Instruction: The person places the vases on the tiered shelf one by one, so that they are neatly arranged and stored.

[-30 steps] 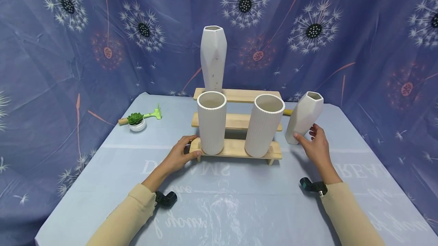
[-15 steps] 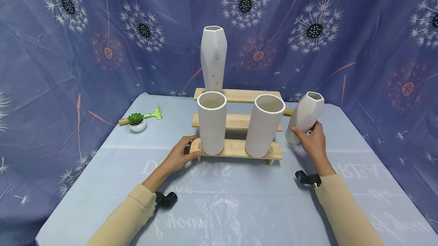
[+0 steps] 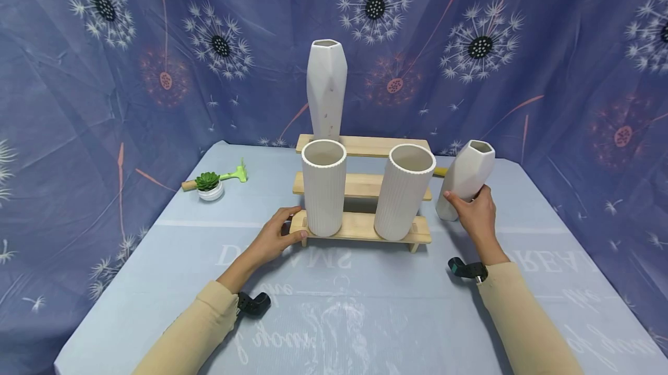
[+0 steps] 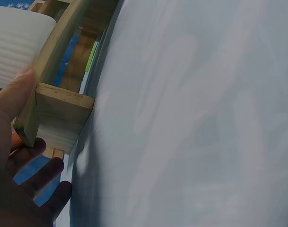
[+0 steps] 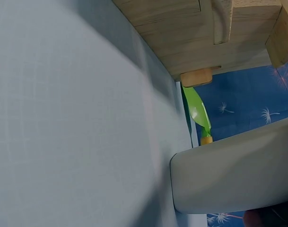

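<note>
Here the right hand [image 3: 474, 214] grips the faceted white vase [image 3: 466, 179], with its fingers and thumb curled around the lower half of the body. This vase is tilted, its open mouth leaning away to the right, and its base is on the counter [image 3: 365, 317] just beside the right end of the wooden stepped rack [image 3: 360, 227]. In the right wrist view the vase [image 5: 238, 170] fills the lower right, its rounded bottom edge close to the counter cloth, and a green tool with a yellow handle [image 5: 196, 113] lies behind it, next to the foot of the rack [image 5: 200, 75].

The left hand [image 3: 275, 237] holds the left end of the lowest step of the rack; the thumb is on the front edge and the fingers curl around the end. The left wrist view shows the thumb pressed on the wooden end piece [image 4: 54, 113], with the fingers below it.

On the lowest step stand two ribbed white cylinder vases, one at the left [image 3: 323, 186] and one at the right [image 3: 404, 189], both upright. A tall faceted white vase [image 3: 326, 88] stands upright on the top step, at its left end. Well apart to the left, on the counter, is a small green plant in a white pot [image 3: 210, 185], and a little green rake [image 3: 232, 174] lies just behind it.
</note>
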A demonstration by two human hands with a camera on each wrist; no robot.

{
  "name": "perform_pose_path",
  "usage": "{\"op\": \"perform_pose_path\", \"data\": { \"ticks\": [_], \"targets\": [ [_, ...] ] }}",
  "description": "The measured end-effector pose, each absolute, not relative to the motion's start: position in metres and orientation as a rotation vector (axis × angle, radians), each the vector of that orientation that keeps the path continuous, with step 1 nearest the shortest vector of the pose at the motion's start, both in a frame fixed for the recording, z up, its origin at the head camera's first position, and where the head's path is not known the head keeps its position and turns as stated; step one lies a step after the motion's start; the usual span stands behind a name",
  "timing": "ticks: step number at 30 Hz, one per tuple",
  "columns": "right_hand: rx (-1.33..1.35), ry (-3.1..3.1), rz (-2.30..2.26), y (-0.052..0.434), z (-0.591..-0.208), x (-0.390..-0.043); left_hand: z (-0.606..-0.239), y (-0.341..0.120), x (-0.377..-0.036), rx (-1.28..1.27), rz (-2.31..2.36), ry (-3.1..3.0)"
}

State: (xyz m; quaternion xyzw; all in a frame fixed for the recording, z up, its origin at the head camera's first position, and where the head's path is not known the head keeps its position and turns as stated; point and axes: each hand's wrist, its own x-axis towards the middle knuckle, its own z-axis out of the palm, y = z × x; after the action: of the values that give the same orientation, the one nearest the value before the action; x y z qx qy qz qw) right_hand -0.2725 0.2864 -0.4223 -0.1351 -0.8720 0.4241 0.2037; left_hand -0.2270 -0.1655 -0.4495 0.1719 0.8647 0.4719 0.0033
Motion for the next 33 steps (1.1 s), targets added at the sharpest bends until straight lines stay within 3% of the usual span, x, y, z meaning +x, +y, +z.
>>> {"op": "perform_pose_path", "data": {
  "ticks": [12,33],
  "targets": [
    [-0.392,-2.454,1.173,0.289,-0.414,-0.267,-0.45,-0.165,-0.226,0.553,1.461,2.715],
    [-0.27,-2.467,1.191,0.279,-0.358,-0.25,-0.449,-0.167,-0.225,0.547,1.476,2.706]
  ]
}}
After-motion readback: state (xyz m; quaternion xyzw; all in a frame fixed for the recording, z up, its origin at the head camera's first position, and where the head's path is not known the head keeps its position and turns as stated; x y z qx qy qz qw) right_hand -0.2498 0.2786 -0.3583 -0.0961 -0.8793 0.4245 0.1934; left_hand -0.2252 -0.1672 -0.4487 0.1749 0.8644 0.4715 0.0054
